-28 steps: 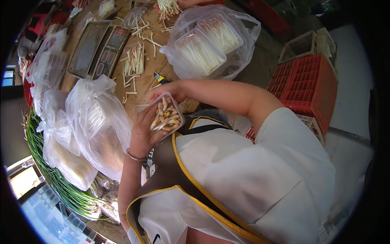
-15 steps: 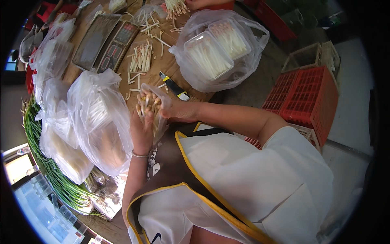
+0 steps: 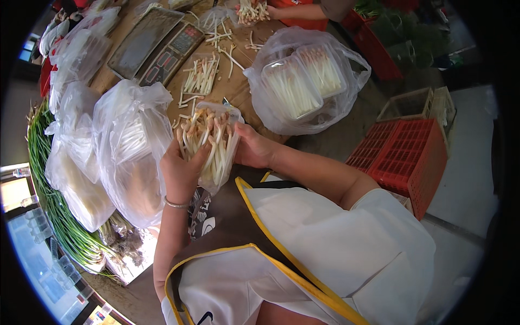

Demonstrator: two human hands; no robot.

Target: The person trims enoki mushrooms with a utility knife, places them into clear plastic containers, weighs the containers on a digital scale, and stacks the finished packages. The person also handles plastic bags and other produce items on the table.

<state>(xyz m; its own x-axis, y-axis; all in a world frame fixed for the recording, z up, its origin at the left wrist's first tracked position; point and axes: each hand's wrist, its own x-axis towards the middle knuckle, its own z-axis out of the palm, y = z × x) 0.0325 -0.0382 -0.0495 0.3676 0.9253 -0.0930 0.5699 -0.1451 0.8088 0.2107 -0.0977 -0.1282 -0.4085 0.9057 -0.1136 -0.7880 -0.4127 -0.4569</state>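
Note:
My left hand and my right hand hold a clear plastic tray between them, tilted in front of my apron. Pale stalks with brownish-pink tips fill it. The left thumb presses over the stalks from the left side; the right hand grips the tray's right edge, its other fingers partly hidden. Just beyond lies another small pile of similar stalks in a clear tray. The utility knife is mostly covered by the held tray, with only its tip showing.
A plastic bag with two packed trays stands to the right. At the left are filled bags, green onions and a scale. Another person's hand holds stalks at the far side. Red crates stand at right.
The tray has tipped toward me and come up, so its stalks show more fully and it covers most of the knife. My right hand has shifted along its edge. The whole view has shifted slightly.

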